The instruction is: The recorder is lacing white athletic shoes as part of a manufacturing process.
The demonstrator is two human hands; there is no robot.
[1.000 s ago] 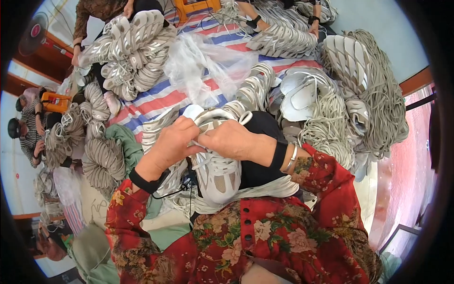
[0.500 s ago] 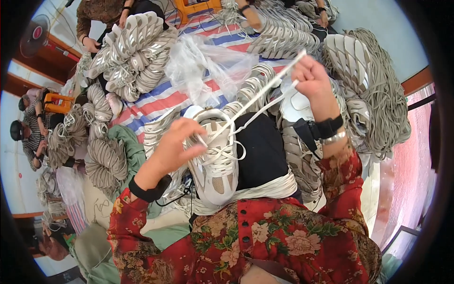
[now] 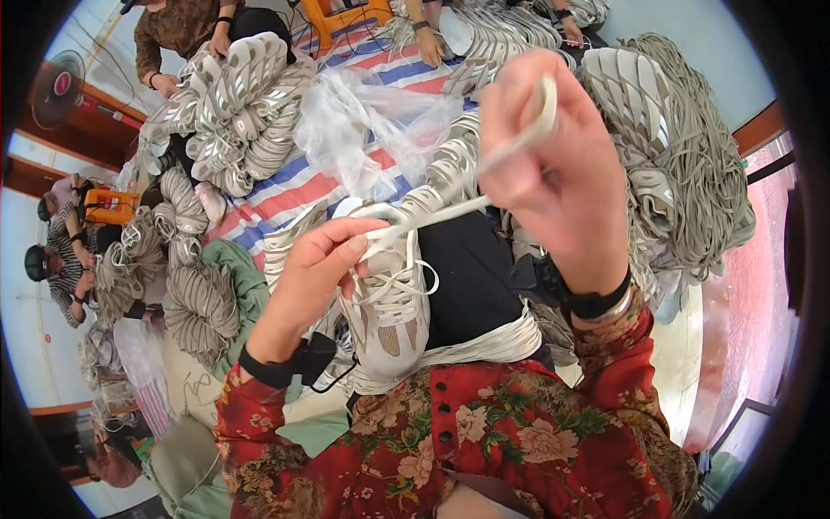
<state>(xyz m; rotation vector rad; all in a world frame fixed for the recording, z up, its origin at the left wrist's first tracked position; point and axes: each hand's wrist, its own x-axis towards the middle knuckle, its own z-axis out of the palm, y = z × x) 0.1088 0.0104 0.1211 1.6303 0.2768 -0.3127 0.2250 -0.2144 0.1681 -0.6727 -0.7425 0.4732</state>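
A white and beige sneaker [image 3: 391, 316] rests on my lap, its toe toward me and its upper part crossed by pale laces. My left hand [image 3: 333, 259] is beside the shoe's opening, thumb and fingers pinching a white shoelace [image 3: 445, 210]. From there the lace runs up and to the right to my right hand [image 3: 553, 160], raised high and close to the camera. Its fingers are curled round the lace, part of which loops over them, slightly blurred. A bundle of off-white laces [image 3: 488, 342] lies across my dark-clothed thigh.
Stacked shoe uppers [image 3: 251, 112] and a heap of grey-beige laces [image 3: 696, 164] surround me. Clear plastic bags [image 3: 367, 130] lie on a striped sheet [image 3: 290, 186]. Other people sit at the far side and left, near orange stools [image 3: 346, 19]. A fan [image 3: 59, 86] stands far left.
My right hand has come nearer the camera, with the lace now looped over its fingers. My left hand has closed in a pinch on the lace near the shoe's opening.
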